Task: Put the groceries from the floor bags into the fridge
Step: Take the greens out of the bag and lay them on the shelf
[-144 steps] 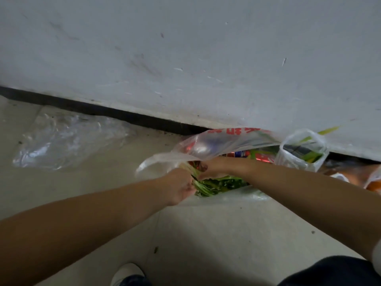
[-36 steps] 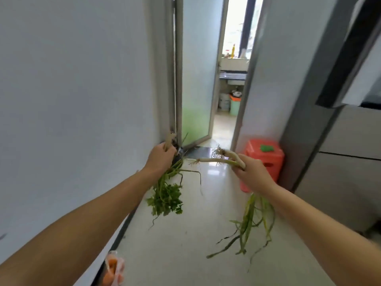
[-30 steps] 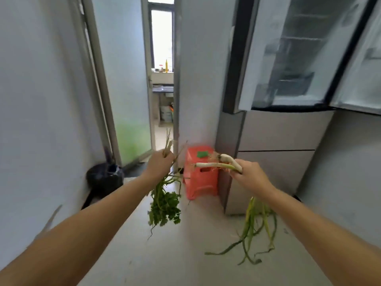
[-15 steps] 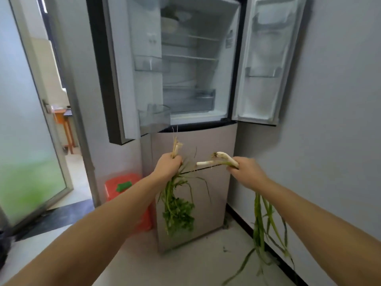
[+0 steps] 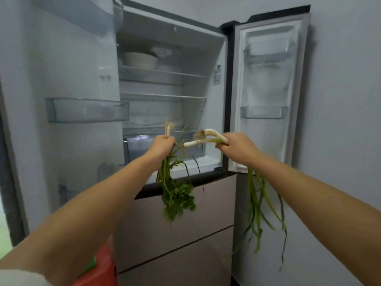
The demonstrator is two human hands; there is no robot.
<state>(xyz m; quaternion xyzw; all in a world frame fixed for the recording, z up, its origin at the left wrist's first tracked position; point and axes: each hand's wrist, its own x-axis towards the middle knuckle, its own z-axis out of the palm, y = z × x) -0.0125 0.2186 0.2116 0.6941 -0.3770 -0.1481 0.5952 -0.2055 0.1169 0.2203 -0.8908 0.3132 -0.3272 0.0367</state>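
Lighting: soft, even, cool daylight; brighter glow inside fridge (image 5: 165,89) interior. Shadows faint. Quality: slight motion blur overall; wide-angle bending at frame edges; lower left corner out of focus.

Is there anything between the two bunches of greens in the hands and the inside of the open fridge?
Nothing visible. Both doors stand open, and the leafy herb bunch in the left hand and the white-stemmed green onions in the right hand face the open white fridge.
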